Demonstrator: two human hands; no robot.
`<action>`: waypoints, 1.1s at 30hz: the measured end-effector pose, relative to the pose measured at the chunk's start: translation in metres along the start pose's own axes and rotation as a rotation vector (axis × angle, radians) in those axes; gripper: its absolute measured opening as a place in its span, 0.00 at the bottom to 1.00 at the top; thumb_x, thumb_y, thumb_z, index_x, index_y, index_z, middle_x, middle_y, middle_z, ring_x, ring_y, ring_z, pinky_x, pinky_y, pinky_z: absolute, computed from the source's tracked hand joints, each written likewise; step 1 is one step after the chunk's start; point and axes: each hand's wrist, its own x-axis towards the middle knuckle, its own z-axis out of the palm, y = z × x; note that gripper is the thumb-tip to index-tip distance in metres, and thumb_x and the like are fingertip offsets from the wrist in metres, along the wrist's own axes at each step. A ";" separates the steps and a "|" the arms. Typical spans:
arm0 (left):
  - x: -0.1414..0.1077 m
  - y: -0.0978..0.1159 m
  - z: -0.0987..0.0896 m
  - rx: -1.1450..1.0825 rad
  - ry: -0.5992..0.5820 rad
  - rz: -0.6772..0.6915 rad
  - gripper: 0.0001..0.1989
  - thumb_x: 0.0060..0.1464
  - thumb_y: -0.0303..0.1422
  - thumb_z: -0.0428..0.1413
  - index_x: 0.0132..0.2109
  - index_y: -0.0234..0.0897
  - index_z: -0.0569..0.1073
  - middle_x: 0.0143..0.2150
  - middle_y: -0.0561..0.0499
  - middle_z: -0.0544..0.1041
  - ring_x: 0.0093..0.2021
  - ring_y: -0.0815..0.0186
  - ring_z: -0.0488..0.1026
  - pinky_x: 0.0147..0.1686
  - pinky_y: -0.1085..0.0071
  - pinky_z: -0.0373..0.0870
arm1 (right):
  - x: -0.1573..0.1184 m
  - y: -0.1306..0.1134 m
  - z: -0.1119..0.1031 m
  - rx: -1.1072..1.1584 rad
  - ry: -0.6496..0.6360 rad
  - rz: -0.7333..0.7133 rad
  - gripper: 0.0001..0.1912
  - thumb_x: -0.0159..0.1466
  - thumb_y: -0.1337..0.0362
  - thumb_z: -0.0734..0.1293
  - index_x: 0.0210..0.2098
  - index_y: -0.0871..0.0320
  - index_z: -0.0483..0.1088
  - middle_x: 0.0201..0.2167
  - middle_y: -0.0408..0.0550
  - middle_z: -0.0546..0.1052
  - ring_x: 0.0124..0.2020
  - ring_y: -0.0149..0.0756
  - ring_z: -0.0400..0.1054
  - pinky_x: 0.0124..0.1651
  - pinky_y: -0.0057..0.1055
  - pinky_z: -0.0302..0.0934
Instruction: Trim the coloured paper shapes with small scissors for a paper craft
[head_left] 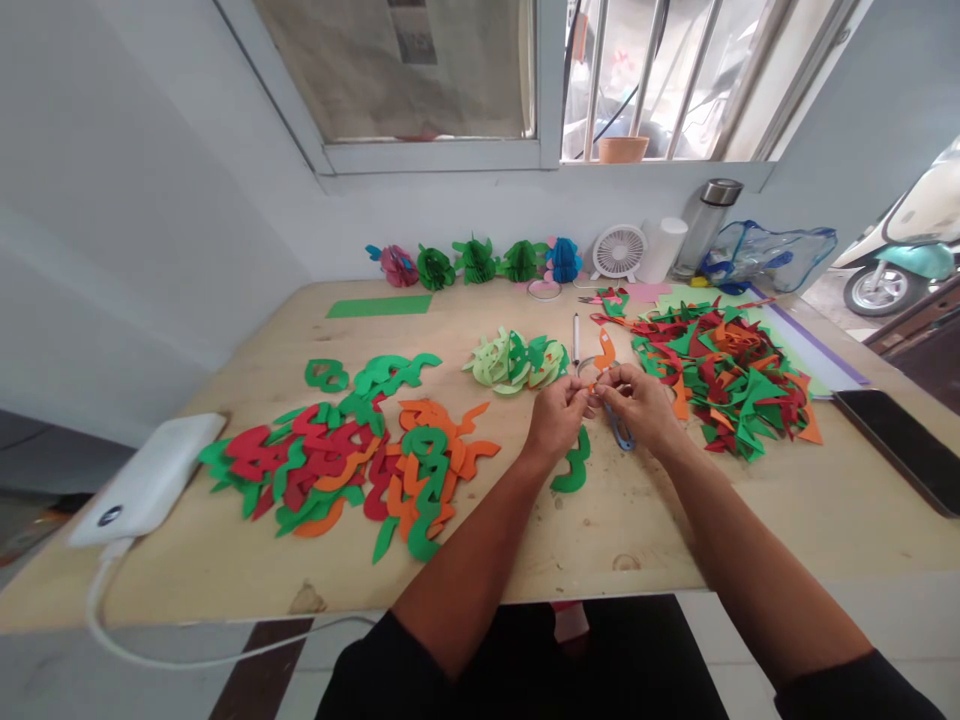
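Observation:
My left hand (556,418) and my right hand (639,405) meet at the middle of the wooden table, fingertips pinched together. Between them they grip an orange paper cutout (604,350), whose curved end sticks up above the fingers. Beneath my right hand lies a tool with a blue-grey loop handle (621,432); the rest of it is hidden. A wavy green paper cutout (573,464) rests just below my left hand. Behind the hands are a white pen (576,338) and light and dark green folded paper pieces (516,360).
Red, green and orange cutouts (300,460) are heaped on the left, paper scraps (742,370) on the right. Folded paper figures (477,260), a small white fan (619,252) and a bottle (709,225) line the wall. A phone (900,445) and white power bank (150,480) lie near the sides.

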 end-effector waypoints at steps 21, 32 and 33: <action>0.001 -0.007 -0.001 0.068 0.001 0.049 0.04 0.49 0.29 0.52 0.30 0.35 0.71 0.25 0.51 0.76 0.22 0.71 0.72 0.22 0.77 0.65 | 0.003 0.009 0.003 -0.004 0.015 -0.016 0.07 0.53 0.60 0.65 0.24 0.56 0.66 0.24 0.43 0.71 0.25 0.32 0.64 0.31 0.30 0.58; 0.002 -0.011 0.000 0.089 0.008 0.065 0.04 0.49 0.29 0.52 0.30 0.36 0.71 0.26 0.51 0.77 0.22 0.70 0.72 0.24 0.75 0.67 | 0.004 0.015 0.004 -0.014 0.021 -0.010 0.06 0.53 0.61 0.65 0.25 0.56 0.67 0.25 0.44 0.72 0.27 0.34 0.66 0.31 0.31 0.59; 0.002 -0.011 0.000 0.092 0.006 0.069 0.04 0.49 0.29 0.52 0.30 0.36 0.71 0.26 0.51 0.77 0.23 0.70 0.72 0.24 0.75 0.67 | 0.004 0.016 0.004 -0.018 0.023 -0.011 0.05 0.53 0.61 0.65 0.25 0.56 0.67 0.25 0.44 0.72 0.27 0.34 0.66 0.31 0.31 0.59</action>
